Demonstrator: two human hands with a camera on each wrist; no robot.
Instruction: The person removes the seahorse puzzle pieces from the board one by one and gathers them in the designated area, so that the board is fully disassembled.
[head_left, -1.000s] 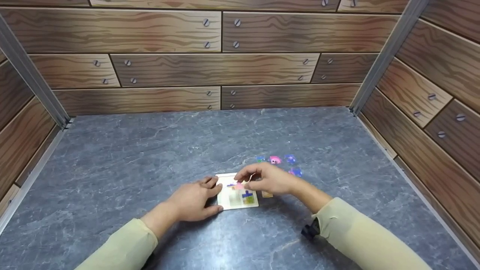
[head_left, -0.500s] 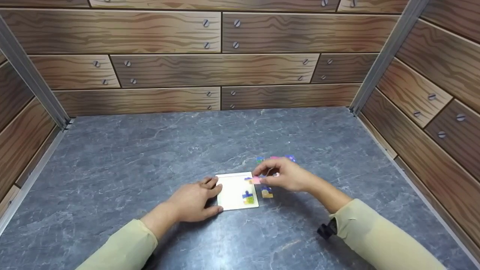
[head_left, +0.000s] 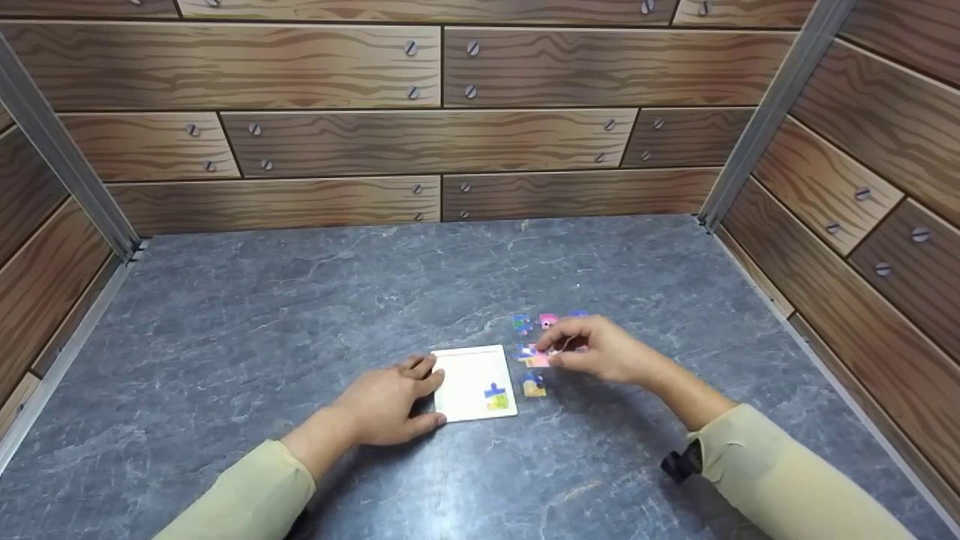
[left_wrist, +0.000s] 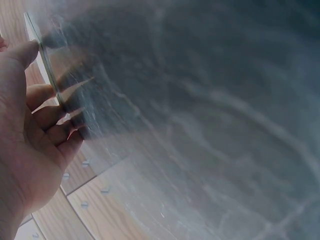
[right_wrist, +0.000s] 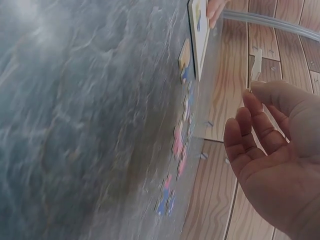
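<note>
My left hand (head_left: pixel 391 403) rests along the left edge of a white square puzzle board (head_left: pixel 465 384), thumb and fingers spread and touching its rim. One blue, green and yellow jigsaw piece (head_left: pixel 496 396) sits in the board's near right corner. Just right of the board, my right hand (head_left: pixel 600 351) pinches a pink, orange and blue jigsaw piece (head_left: pixel 535 360) between thumb and fingertips. In the right wrist view that held piece (right_wrist: pixel 256 66) shows as a pale sliver, raised off the table. Beneath it in the head view, other pieces are partly hidden.
Several loose pieces lie right of the board: a blue-green one (head_left: pixel 521 323), a pink one (head_left: pixel 548 321), a blue one (head_left: pixel 577 313) and an orange-blue one (head_left: pixel 533 385). The grey marbled table (head_left: pixel 300 300) is enclosed by wood-patterned walls (head_left: pixel 330 142).
My right hand has moved rightward off the board, carrying the pink and orange jigsaw piece to over the loose pieces. My left hand has stayed at the board's edge.
</note>
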